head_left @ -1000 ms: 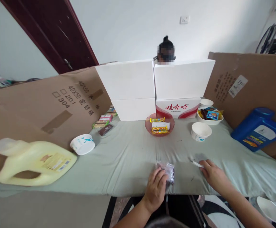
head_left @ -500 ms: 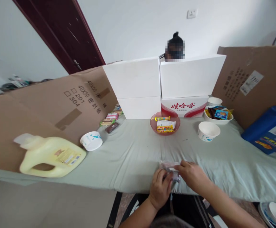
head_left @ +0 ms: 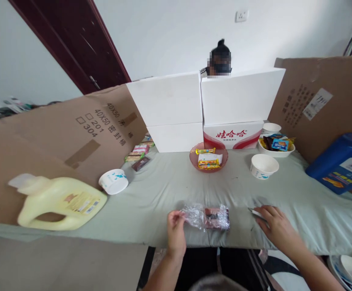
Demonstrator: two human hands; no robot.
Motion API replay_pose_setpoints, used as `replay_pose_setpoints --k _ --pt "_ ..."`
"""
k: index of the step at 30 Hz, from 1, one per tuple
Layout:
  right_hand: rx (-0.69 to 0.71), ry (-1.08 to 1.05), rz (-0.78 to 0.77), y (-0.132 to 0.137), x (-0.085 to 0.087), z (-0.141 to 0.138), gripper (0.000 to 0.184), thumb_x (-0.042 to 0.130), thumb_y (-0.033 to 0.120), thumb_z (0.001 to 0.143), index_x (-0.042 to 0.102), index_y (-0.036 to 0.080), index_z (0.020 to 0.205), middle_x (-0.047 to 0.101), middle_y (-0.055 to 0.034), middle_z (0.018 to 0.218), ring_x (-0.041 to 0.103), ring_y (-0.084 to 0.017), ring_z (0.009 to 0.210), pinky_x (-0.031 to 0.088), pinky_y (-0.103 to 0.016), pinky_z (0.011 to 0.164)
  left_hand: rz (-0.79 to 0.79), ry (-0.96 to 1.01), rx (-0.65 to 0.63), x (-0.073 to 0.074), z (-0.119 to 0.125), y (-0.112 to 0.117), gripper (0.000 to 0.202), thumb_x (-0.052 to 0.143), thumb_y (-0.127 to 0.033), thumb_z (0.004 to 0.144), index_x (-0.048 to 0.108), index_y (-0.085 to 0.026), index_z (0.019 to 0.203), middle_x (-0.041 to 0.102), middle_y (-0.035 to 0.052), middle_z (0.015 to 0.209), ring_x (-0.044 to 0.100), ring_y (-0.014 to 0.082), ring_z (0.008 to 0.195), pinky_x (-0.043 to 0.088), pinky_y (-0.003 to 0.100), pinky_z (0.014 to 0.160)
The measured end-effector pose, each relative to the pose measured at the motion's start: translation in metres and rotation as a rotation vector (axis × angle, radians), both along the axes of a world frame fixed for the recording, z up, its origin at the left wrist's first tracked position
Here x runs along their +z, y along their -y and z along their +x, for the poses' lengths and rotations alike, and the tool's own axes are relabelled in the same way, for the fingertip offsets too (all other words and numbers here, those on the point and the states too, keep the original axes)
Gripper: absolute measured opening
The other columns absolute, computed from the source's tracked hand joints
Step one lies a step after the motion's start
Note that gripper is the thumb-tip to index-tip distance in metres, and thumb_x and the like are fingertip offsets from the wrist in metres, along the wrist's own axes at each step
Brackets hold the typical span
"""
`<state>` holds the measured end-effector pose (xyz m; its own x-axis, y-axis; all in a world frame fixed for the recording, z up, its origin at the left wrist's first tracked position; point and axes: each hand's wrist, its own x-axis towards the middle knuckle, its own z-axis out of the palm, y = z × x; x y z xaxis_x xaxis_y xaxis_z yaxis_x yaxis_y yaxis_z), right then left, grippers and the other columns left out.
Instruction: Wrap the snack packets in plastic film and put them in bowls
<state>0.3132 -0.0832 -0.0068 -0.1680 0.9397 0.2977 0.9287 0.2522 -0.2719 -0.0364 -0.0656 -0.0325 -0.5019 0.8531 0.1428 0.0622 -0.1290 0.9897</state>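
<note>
A reddish-brown packet (head_left: 217,218) in clear plastic lies flat at the front of the cloth-covered table. Its loose plastic wrap (head_left: 194,215) stretches out to the left, and my left hand (head_left: 176,232) pinches the end of it. To the packet's right, apart from it, my right hand (head_left: 277,226) rests low over the cloth, closed on a slim, pale, pointed tool (head_left: 257,214). The tool's tip points left; the hand covers the rest, so its kind is unclear. Beyond the packet stands a pink glass bowl (head_left: 194,162) holding yellow-wrapped snack sticks and a white packet.
A yellow detergent jug (head_left: 81,198) and a paper bowl (head_left: 113,182) are on the left. At right stand another paper bowl (head_left: 264,166), a white dish (head_left: 277,153) of snacks and a blue bottle (head_left: 342,163). White boxes (head_left: 172,101) wall the back; a person sits behind.
My hands have moved apart: the left pulls the plastic wrap leftward, the right has shifted right with the pointed tool. The packet between them is now uncovered to view. The camera has turned slightly.
</note>
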Motion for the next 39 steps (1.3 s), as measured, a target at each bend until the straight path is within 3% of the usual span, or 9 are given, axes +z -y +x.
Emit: replay_pose_setpoints --k 4,9,12,15,20,27,31,34,39 --pt "0.121 -0.173 0.030 -0.007 0.019 -0.043 0.042 0.055 0.039 0.088 0.053 0.023 0.127 0.059 -0.0113 0.118 0.056 -0.026 0.109 0.048 -0.043 0.093 0.243 -0.363 0.168 0.021 -0.026 0.005 0.013 0.056 -0.025 0.085 0.053 -0.021 0.097 0.057 0.0044 0.098 0.059 0.0173 0.091 0.050 0.030 0.079" --pt "0.386 -0.096 -0.031 -0.018 0.044 -0.095 0.076 0.075 0.029 0.071 0.041 0.029 0.139 0.042 -0.0107 0.143 0.044 -0.031 0.125 0.041 -0.049 0.100 0.477 -1.015 -0.526 0.057 0.000 0.011 0.031 0.046 -0.008 0.087 0.059 -0.023 0.111 0.062 0.0075 0.111 0.055 0.0229 0.111 0.047 0.042 0.095" --pt "0.510 -0.016 -0.140 -0.023 0.048 -0.100 0.048 0.065 0.012 0.076 0.058 0.027 0.121 0.059 -0.0065 0.117 0.054 -0.024 0.107 0.047 -0.039 0.090 0.312 -1.215 -0.639 0.057 0.011 0.004 0.037 0.051 -0.011 0.086 0.057 -0.022 0.121 0.064 0.0080 0.111 0.056 0.0250 0.109 0.045 0.049 0.098" --pt "0.463 -0.015 -0.133 -0.025 0.046 -0.088 0.025 0.047 0.006 0.086 0.065 0.021 0.095 0.062 -0.0048 0.088 0.056 -0.019 0.088 0.048 -0.032 0.077 0.323 -1.217 -0.573 0.050 0.009 -0.004 0.022 0.050 -0.009 0.088 0.066 -0.022 0.097 0.064 0.0035 0.084 0.059 0.0202 0.088 0.046 0.047 0.094" --pt "0.375 -0.110 0.074 -0.017 0.037 -0.065 0.028 0.037 0.007 0.090 0.061 0.020 0.092 0.062 -0.0089 0.104 0.055 -0.021 0.097 0.047 -0.037 0.083 0.498 -1.163 -0.374 0.058 0.002 -0.005 0.021 0.048 -0.009 0.090 0.065 -0.020 0.084 0.060 0.0032 0.081 0.057 0.0185 0.084 0.048 0.039 0.086" --pt "0.241 -0.159 0.101 0.009 0.023 -0.030 0.024 0.039 0.004 0.082 0.054 0.021 0.073 0.064 -0.0069 0.097 0.056 -0.023 0.099 0.046 -0.041 0.083 0.420 -1.290 -0.852 0.057 -0.006 0.038 0.016 0.051 -0.011 0.088 0.061 -0.020 0.079 0.062 0.0042 0.088 0.056 0.0197 0.095 0.050 0.033 0.082" --pt "0.289 -0.301 0.168 0.017 0.050 -0.055 0.027 0.035 0.003 0.084 0.054 0.020 0.092 0.061 -0.0092 0.103 0.055 -0.021 0.104 0.047 -0.038 0.086 0.363 -1.283 -0.996 0.050 0.002 0.053 0.019 0.064 -0.037 0.086 0.062 -0.018 0.081 0.064 0.0034 0.084 0.059 0.0211 0.090 0.051 0.035 0.079" --pt "0.499 -0.254 0.015 0.021 0.068 -0.093 0.033 0.034 0.002 0.086 0.054 0.019 0.106 0.063 -0.0092 0.105 0.058 -0.019 0.103 0.047 -0.033 0.085 0.360 -1.276 -1.001 0.051 0.014 0.048 0.017 0.054 -0.031 0.092 0.064 -0.018 0.087 0.066 0.0038 0.085 0.061 0.0190 0.086 0.052 0.033 0.079" --pt "0.510 0.077 -0.328 0.032 0.049 -0.117 0.020 0.043 0.009 0.088 0.060 0.019 0.090 0.068 -0.0038 0.080 0.064 -0.017 0.067 0.042 -0.026 0.060 0.447 -1.305 -0.768 0.055 0.025 0.032 0.024 0.042 -0.014 0.094 0.063 -0.018 0.106 0.064 0.0080 0.113 0.056 0.0219 0.111 0.051 0.036 0.093"
